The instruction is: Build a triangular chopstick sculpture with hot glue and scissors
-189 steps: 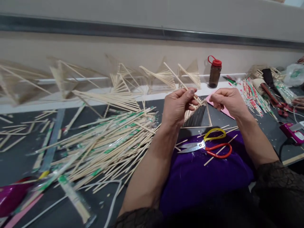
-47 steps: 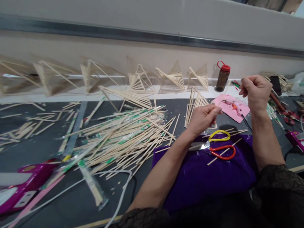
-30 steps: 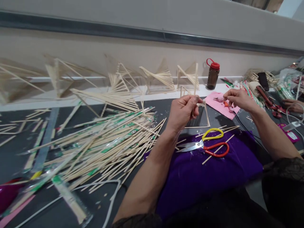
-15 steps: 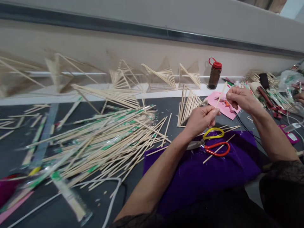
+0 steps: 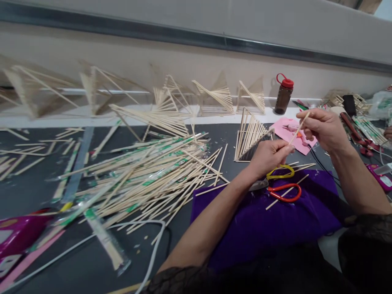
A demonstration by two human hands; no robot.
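Observation:
A short, thin wooden stick (image 5: 299, 130) slants between my two hands above the purple cloth (image 5: 260, 228). Its lower end is pinched by the thumb and fingers of my left hand (image 5: 272, 157). Near the upper end, my right hand (image 5: 324, 130) has its curled fingers closed around the stick. Under my left hand lie scissors (image 5: 284, 192) with one yellow and one red handle, their blades partly hidden by my wrist. A stick frame (image 5: 249, 134) stands just beyond my left hand. Behind the right hand, a pink tool (image 5: 290, 128) with a dark cord rests on pink paper (image 5: 279, 122).
A large pile of wooden sticks (image 5: 147, 183), some in plastic sleeves, spreads to the left. Several twisted stick structures (image 5: 212, 98) line the wall. A brown bottle (image 5: 283, 98) with a red cap stands at the back. A white cable (image 5: 153, 249) loops across the front left.
My right hand has come to the stick's upper end, where before it was held just apart. The stick now leans further right. The view has shifted slightly left.

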